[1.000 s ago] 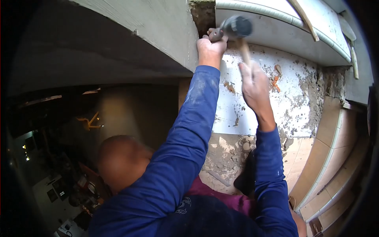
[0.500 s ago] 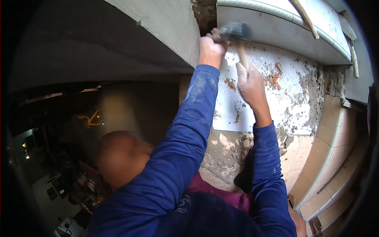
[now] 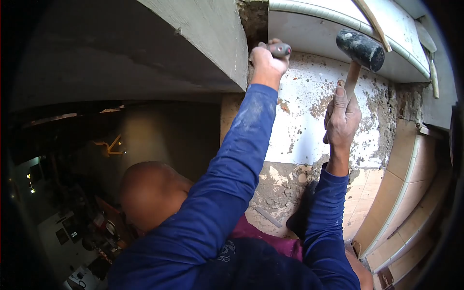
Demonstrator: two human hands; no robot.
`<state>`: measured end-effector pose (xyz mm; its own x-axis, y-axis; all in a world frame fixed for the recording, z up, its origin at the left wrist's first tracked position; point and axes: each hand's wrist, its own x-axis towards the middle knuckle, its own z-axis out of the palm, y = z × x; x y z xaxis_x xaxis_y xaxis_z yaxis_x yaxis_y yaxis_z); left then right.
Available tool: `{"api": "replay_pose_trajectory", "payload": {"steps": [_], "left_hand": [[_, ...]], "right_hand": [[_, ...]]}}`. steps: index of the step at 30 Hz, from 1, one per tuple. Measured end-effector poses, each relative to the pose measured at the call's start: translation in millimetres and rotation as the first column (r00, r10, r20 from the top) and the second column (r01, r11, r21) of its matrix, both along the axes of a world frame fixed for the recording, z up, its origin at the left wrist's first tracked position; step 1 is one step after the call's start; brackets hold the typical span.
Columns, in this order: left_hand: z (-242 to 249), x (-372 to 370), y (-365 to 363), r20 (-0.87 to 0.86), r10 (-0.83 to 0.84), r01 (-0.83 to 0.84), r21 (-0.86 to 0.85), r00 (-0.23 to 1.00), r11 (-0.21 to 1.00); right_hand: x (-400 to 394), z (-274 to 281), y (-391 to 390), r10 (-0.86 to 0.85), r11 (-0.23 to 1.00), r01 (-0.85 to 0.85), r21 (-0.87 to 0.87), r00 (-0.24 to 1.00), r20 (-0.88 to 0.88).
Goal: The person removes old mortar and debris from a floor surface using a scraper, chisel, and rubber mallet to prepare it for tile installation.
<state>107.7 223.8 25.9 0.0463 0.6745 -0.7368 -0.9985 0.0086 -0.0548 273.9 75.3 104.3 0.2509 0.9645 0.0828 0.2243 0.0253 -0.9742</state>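
My left hand [image 3: 267, 63] is closed around the grey handle of a chisel [image 3: 279, 49], its butt end marked red. The chisel's blade is hidden beyond the fist, by a rough, dark gap [image 3: 253, 21] in the masonry. Off to the right, my right hand [image 3: 343, 118] grips the wooden handle of a mallet [image 3: 360, 50]. Its black head, smudged with pale dust, is raised well apart from the chisel. Beneath both hands lies a white surface [image 3: 299, 140] spotted with mortar crumbs.
A white ledge with a rounded tile edge [image 3: 333, 18] crosses the top, with a wooden strip [image 3: 374, 24] on it. Tan tiled steps [image 3: 396, 193] rise at right. A grey concrete slab [image 3: 208, 34] overhangs at left. Rubble [image 3: 285, 191] litters the floor below.
The mallet has swung away from the chisel, right and slightly down, with my right hand. My left hand has shifted slightly right and down, still holding the chisel.
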Motion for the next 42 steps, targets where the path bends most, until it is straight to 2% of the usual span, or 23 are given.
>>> {"api": "replay_pose_trajectory", "payload": {"steps": [2, 3, 6, 7, 8, 9, 11, 12, 15, 16, 18, 20, 21, 23, 25, 26, 29, 30, 32, 33, 36, 39, 42], "left_hand": [[5.0, -1.4, 9.9, 0.033, 0.035, -0.035, 0.008, 0.999, 0.999], [3.6, -3.1, 12.3, 0.031, -0.018, 0.017, 0.017, 0.999, 1.000], [8.5, 11.9, -9.3, -0.181, -0.177, 0.156, -0.126, 0.967, 0.980], [2.6, 24.4, -25.5, -0.210, -0.139, 0.132, -0.045, 0.968, 0.990], [-9.4, 42.5, -44.9, -0.378, -0.152, 0.139, -0.061, 0.913, 0.988], [28.1, 54.9, -78.2, -0.544, -0.288, 0.239, -0.161, 0.788, 0.958], [-4.8, 80.0, -109.8, -0.753, -0.357, 0.381, -0.153, 0.552, 0.912], [-53.0, 96.3, -117.7, -0.904, -0.363, 0.413, -0.249, 0.225, 0.876], [-41.8, 99.5, -137.2, -0.849, -0.472, 0.552, -0.518, -0.239, 0.653], [-50.0, 99.8, -142.1, -0.829, -0.450, 0.563, -0.557, -0.331, 0.611], [-60.8, 100.1, -150.5, -0.794, -0.346, 0.545, -0.599, -0.499, 0.587], [-53.9, 98.0, -157.9, -0.742, -0.198, 0.502, -0.600, -0.641, 0.623], [-51.4, 95.9, -155.9, -0.726, -0.264, 0.529, -0.657, -0.635, 0.537], [-8.7, 77.8, -141.9, -0.674, -0.396, 0.577, -0.739, -0.624, 0.349], [-26.9, 56.5, -119.7, -0.756, -0.333, 0.427, -0.611, -0.563, 0.666], [-35.5, 39.8, -102.2, -0.736, -0.334, 0.312, -0.588, -0.589, 0.746], [-73.6, 1.4, -47.3, -0.776, -0.043, 0.197, -0.213, -0.630, 0.957], [-89.3, -7.6, -29.3, -0.683, -0.032, 0.237, -0.297, -0.730, 0.925], [-80.0, -21.5, -9.3, -0.462, 0.028, 0.268, -0.463, -0.887, 0.845], [-76.8, -27.7, -5.4, -0.379, 0.068, 0.322, -0.664, -0.923, 0.675], [-90.3, -14.4, -11.2, -0.192, 0.075, 0.181, -0.629, -0.978, 0.756], [-70.9, -9.5, -24.8, -0.533, -0.192, 0.179, -0.566, -0.824, 0.805], [-95.0, -21.6, -13.4, -0.385, 0.089, 0.289, -0.500, -0.919, 0.817]], "right_hand": [[1.6, -1.4, 0.1, 0.022, 1.000, -0.022, -0.017, 0.999, 0.035], [3.3, -2.5, -0.2, 0.034, 0.999, -0.033, -0.026, 0.998, 0.053], [21.9, -5.6, 0.9, 0.079, 0.992, -0.051, -0.117, 0.965, 0.251], [31.6, -14.3, 1.8, 0.051, 0.994, -0.017, -0.104, 0.939, 0.340], [44.4, -18.3, 0.2, 0.059, 0.983, 0.019, -0.181, 0.907, 0.417], [55.7, -26.6, -2.2, 0.049, 0.973, 0.068, -0.219, 0.872, 0.487], [86.7, -58.3, -8.8, 0.077, 0.952, 0.126, -0.279, 0.784, 0.616], [99.3, -75.9, -15.4, 0.060, 0.954, 0.146, -0.260, 0.760, 0.647], [118.9, -106.9, -32.5, 0.027, 0.940, 0.232, -0.252, 0.682, 0.731], [119.5, -114.6, -37.3, -0.007, 0.942, 0.251, -0.224, 0.680, 0.733], [117.7, -127.8, -42.6, -0.077, 0.944, 0.285, -0.164, 0.677, 0.732], [113.0, -127.9, -42.6, -0.053, 0.930, 0.283, -0.233, 0.734, 0.677], [111.7, -131.5, -42.2, -0.056, 0.929, 0.286, -0.235, 0.737, 0.674], [109.5, -132.5, -40.4, -0.046, 0.929, 0.281, -0.242, 0.735, 0.677], [112.3, -133.0, -36.1, -0.024, 0.931, 0.266, -0.251, 0.729, 0.684], [113.9, -133.1, -34.4, -0.013, 0.931, 0.260, -0.256, 0.725, 0.689], [110.8, -126.2, -26.3, 0.013, 0.915, 0.269, -0.301, 0.724, 0.689], [110.8, -127.1, -26.4, 0.015, 0.910, 0.277, -0.307, 0.719, 0.694], [108.4, -129.3, -22.2, 0.019, 0.905, 0.287, -0.315, 0.712, 0.702], [108.3, -130.4, -19.3, 0.023, 0.902, 0.287, -0.324, 0.715, 0.699], [110.2, -132.7, -21.2, 0.041, 0.891, 0.287, -0.352, 0.720, 0.693], [107.7, -130.3, -22.4, 0.029, 0.890, 0.294, -0.348, 0.726, 0.688], [109.3, -131.9, -20.8, 0.021, 0.898, 0.292, -0.330, 0.720, 0.693]]}}
